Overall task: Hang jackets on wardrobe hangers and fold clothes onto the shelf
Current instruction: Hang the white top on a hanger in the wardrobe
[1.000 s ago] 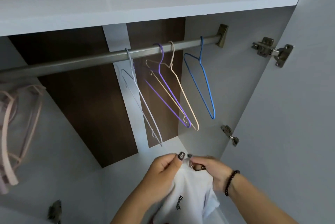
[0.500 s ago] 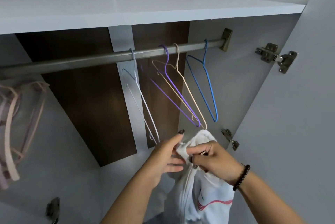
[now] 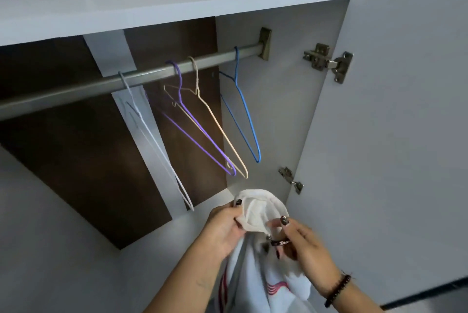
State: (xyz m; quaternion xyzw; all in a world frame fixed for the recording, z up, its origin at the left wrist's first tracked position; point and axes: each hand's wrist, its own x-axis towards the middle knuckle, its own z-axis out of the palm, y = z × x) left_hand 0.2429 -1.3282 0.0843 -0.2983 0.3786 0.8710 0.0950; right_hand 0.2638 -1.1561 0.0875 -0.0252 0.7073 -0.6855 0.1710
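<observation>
Your hands are spreading the collar wider than before. Left hand [image 3: 222, 226] and right hand [image 3: 301, 241] are both pinching the white jacket [image 3: 255, 214], held below the hangers. Judgement: hanging step; next, be reaching for the cream hanger [image 3: 217, 125].

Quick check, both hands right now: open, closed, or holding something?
Left hand: closed, gripping the collar of the white jacket.
Right hand: closed, pinching the same jacket collar by the zipper.

open rail [image 3: 76, 89] stretch left, hangers [image 3: 202, 122] crowding right
</observation>
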